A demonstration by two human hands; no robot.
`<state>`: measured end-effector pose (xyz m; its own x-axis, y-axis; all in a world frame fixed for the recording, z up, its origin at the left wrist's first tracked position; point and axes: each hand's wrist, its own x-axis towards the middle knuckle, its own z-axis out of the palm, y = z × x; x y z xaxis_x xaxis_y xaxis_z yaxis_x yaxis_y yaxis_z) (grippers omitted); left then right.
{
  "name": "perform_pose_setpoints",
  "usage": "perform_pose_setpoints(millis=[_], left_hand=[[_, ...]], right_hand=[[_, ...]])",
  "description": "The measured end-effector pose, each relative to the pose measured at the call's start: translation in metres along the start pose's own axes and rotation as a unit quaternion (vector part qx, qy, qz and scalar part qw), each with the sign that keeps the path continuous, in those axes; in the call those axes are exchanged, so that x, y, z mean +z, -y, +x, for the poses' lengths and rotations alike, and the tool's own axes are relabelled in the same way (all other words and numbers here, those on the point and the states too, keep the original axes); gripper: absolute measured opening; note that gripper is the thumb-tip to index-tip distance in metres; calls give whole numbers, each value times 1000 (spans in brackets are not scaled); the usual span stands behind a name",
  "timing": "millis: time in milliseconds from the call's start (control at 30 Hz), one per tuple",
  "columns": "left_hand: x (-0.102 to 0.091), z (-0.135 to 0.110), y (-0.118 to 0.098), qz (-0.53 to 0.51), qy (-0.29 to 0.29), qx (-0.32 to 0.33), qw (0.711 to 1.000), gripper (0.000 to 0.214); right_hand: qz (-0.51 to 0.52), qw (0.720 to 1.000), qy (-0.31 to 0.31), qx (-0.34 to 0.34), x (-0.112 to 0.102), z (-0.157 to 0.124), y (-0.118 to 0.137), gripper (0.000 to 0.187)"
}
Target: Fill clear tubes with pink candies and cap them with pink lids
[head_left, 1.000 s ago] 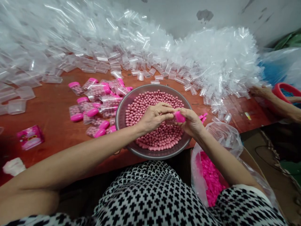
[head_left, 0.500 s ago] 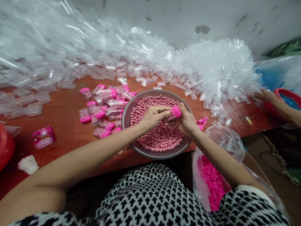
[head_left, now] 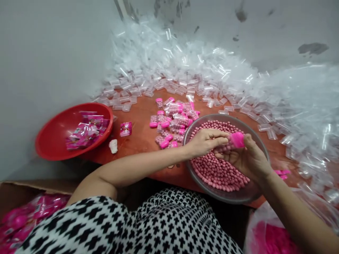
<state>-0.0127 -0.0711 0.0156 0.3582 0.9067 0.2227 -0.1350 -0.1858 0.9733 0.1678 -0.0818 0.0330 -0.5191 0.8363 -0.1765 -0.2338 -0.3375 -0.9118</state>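
My left hand [head_left: 205,141] and my right hand [head_left: 247,158] meet above a metal bowl [head_left: 254,192] heaped with small pink candy balls [head_left: 217,171]. Between them they grip a small clear container topped by a bright pink cap [head_left: 236,140]. The left fingers pinch the container's body, while the right hand cups it from below with the thumb by the cap. A cluster of filled pink-capped containers [head_left: 172,121] lies on the red-brown table [head_left: 140,135] just left of the bowl.
A big heap of empty clear containers [head_left: 212,74] runs along the wall behind and to the right. A red bowl [head_left: 57,146] with pink packets stands at the left. One pink packet [head_left: 125,128] lies loose. A bag of pink caps [head_left: 267,240] sits at the lower right.
The view has swung left, so the red bowl and a cardboard box now show and the other person at the right is out of sight. Both hands still hold the capped container over the bowl.
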Motion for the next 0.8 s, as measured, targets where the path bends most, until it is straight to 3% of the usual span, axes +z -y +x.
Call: perform_pose_setpoints(millis=[167, 300, 400, 500, 567, 633, 733, 800], left_hand=[[-19, -9, -9, 83, -16, 89, 992, 14], [-32, -12, -17, 145, -38, 123, 981, 18], [-49, -16, -21, 183, -63, 111, 975, 20], [-81, -20, -23, 207, -99, 51, 972, 25], [-109, -19, -20, 242, -120, -15, 963, 32], [-136, -13, -12, 299, -130, -54, 944, 37], [-159, 14, 3, 408, -133, -43, 902, 41], [-159, 48, 12, 492, -115, -19, 863, 43]], right_hand=[[33, 999, 31, -5, 14, 16, -2, 35], [89, 996, 30, -2, 29, 32, -6, 31], [92, 994, 56, 28, 44, 44, -6, 45], [-6, 995, 94, 37, 48, 53, 5, 61], [-87, 993, 78, 12, 36, 59, 19, 61], [-154, 988, 18, -28, 10, 65, 34, 58], [-257, 954, -120, -92, -53, 81, 52, 52], [-335, 918, -193, -88, -97, 96, 59, 57]])
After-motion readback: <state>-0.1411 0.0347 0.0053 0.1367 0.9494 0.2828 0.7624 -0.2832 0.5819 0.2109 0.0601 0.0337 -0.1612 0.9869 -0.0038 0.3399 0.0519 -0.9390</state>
